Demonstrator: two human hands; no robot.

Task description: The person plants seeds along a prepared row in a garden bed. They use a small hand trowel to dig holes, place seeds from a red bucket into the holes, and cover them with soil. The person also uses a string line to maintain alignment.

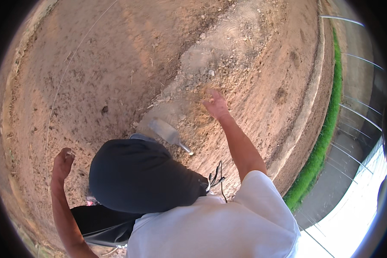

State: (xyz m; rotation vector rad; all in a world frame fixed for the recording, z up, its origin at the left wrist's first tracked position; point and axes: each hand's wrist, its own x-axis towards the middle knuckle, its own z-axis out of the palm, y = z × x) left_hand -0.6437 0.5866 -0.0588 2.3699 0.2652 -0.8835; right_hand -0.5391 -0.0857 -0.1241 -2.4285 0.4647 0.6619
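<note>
My right hand (218,105) is stretched out over a pale strip of crumbly, stony soil (228,60), its fingers apart and nothing visible in them. Between it and my body lies a pale grey tool-like thing (164,130) with a broad body and a narrow neck or handle; whether it is a trowel or a bottle I cannot tell. Neither hand touches it. Off to the left, my left hand (62,164) hangs above bare brown soil with its fingers curled. A tiny pale bit shows at those fingertips, too small to name.
Dark grey cloth (144,176) over my bent body hides the ground in the lower middle. A black cable (221,179) loops beside my white shirt. One thin pale line (59,92) curves along the soil at left. Green grass (318,159) and thin hoops border the right.
</note>
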